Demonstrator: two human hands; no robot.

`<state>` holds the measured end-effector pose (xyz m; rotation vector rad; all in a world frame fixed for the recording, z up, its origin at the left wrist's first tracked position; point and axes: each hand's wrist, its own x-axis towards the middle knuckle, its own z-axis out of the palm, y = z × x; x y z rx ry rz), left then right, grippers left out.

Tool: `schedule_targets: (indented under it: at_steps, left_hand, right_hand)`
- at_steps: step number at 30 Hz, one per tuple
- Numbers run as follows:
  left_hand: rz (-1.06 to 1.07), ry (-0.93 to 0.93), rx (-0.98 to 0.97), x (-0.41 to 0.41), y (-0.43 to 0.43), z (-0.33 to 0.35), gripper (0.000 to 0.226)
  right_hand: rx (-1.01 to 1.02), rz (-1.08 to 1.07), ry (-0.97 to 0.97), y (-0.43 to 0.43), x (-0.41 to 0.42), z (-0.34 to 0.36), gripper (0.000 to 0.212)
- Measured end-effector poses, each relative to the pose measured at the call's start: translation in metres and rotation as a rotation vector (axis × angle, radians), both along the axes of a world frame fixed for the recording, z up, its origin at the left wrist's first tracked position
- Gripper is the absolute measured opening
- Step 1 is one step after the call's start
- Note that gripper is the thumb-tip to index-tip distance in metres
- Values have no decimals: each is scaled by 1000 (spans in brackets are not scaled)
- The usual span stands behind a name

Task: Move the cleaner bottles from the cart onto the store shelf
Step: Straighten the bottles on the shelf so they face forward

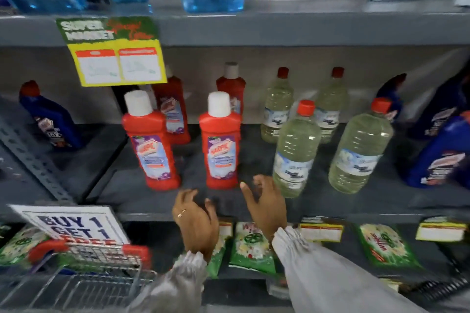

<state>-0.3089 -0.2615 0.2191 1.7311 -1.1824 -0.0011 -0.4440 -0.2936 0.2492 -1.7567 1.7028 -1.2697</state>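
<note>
Two red cleaner bottles with white caps stand upright at the front of the grey store shelf (229, 204), one on the left (150, 145) and one on the right (220, 142). Two more red bottles stand behind them. My left hand (195, 221) and my right hand (264, 206) hover at the shelf's front edge, just below the right red bottle, fingers spread, holding nothing. The wire cart (84, 269) with red corners sits at the lower left; I cannot tell what lies inside it.
Clear bottles with red caps (295, 150) stand right of the red ones, with dark blue bottles (442, 150) at both ends. Blue liquid bottles fill the shelf above. Green packets (251, 246) lie on the shelf below. A "buy 1 get 1" sign (73, 223) hangs at the left.
</note>
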Motion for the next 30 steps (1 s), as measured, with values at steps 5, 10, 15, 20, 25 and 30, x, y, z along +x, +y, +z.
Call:
schedule_targets:
  at_steps: [5,10,15,20,25,30]
  left_hand:
    - [-267,-8,53,-119,-15,4,52]
    - [-335,342,201,-171,-50,20,102]
    - [-282,301,267,-172,-60,20,75]
    - [-174,373,332,-173,-69,15,87]
    - [-145,359,339,-175,-70,16,90]
    - [-142,355,314,-177,-69,17,89]
  right_hand:
    - [9,-183,39,2,-122,-6,48]
    - [114,-304,-147,-24,-206,-13,46]
    - [133,-165,-291,-55,-217,-15,99]
    - [34,-143,-293,-59,-220,-21,87]
    - [19,-127,-278,-60,-222,-20,87]
    - [38,-99,-281,-62,-225,-19,89]
